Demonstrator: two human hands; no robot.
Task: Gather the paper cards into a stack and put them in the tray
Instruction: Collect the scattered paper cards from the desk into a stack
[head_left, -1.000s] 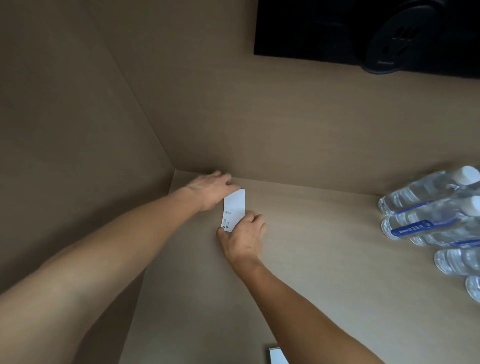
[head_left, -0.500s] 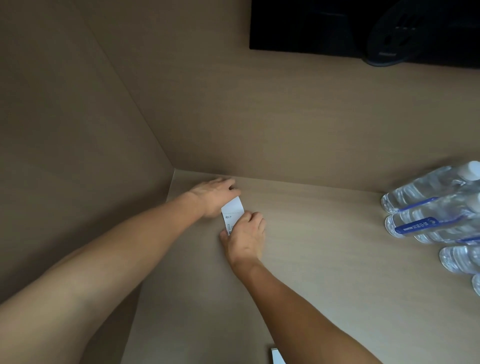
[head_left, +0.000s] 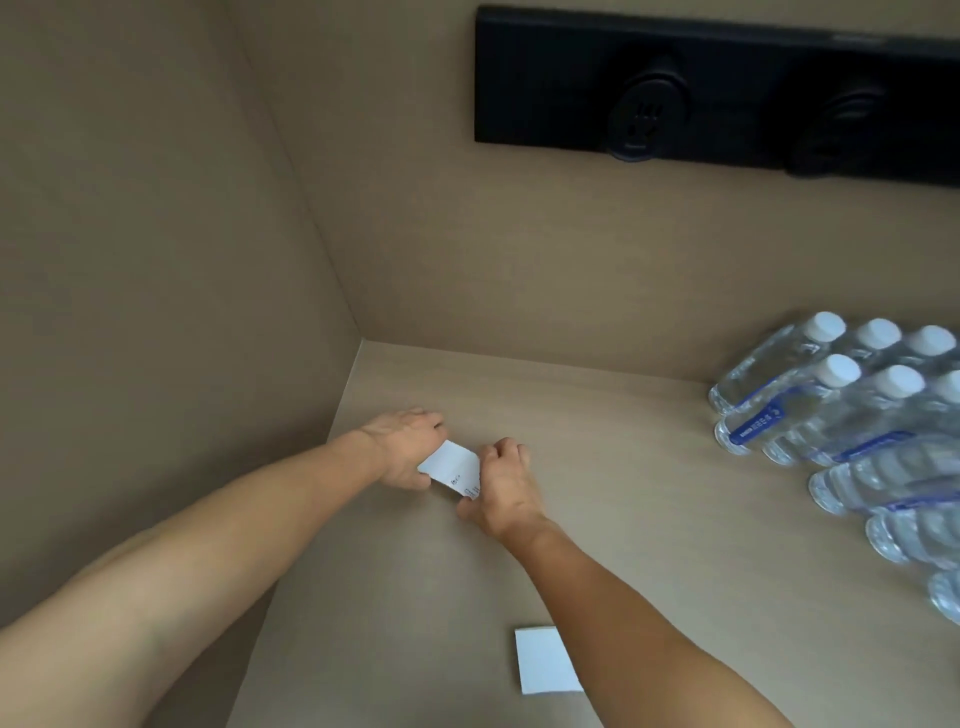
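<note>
A small white paper card (head_left: 451, 467) with some print on it sits between my two hands near the left back corner of the wooden tabletop (head_left: 649, 519). My left hand (head_left: 405, 447) grips its left end and my right hand (head_left: 501, 480) grips its right end. Whether it is a single card or a thin stack I cannot tell. A second white card (head_left: 545, 660) lies flat on the tabletop nearer to me, partly under my right forearm. No tray is in view.
Several clear water bottles (head_left: 841, 415) with white caps and blue labels stand grouped at the right. Wood-coloured walls close the left and back sides. A black socket panel (head_left: 717, 98) is mounted high on the back wall.
The card has tilted lower and flatter between my hands. My view has tipped down, bringing the second card near me fully into sight.
</note>
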